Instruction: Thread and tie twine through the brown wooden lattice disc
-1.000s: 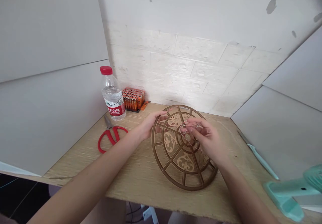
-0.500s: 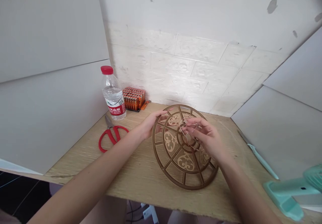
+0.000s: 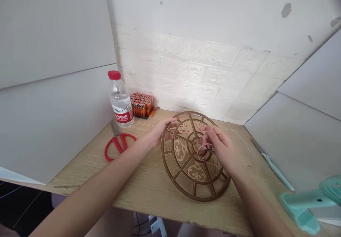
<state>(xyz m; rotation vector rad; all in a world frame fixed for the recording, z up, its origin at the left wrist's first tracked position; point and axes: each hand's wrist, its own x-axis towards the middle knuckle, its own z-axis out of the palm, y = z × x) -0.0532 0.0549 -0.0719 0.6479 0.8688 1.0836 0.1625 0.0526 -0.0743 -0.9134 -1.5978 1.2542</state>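
A person stands at a wooden worktop (image 3: 149, 191), both bare forearms reaching in from the near edge. At the centre is a round, brown openwork disc (image 3: 195, 191), shaped like a spoked wheel with concentric rings and pale, scroll-patterned panels. It sits tilted, its lower edge towards the person and its upper edge raised, though the exact angle is hard to judge.

The left hand (image 3: 157, 132) grasps the disc's upper left rim, its fingers curled through the openings. The right hand (image 3: 218, 146) is closed in a pinch just over the hub, holding a thin loop of wire or thread (image 3: 205, 150), too fine to tell which. The loop hangs beside the hub, and the fingers lie close against the spokes.

For fine work like this, a firm left-hand hold looks best, since it keeps the disc from rocking. A short grip close to the loop should help the right hand keep the strand from slipping or tangling.

Beyond the disc, against a white brick-textured wall (image 3: 186, 63), stand a clear plastic water bottle (image 3: 120, 102) with a red cap and a block of orange-banded batteries (image 3: 141, 104). Red-handled scissors (image 3: 117, 146) lie to the left of the left hand. A knife with a pale green handle (image 3: 274, 167) lies well to the right.
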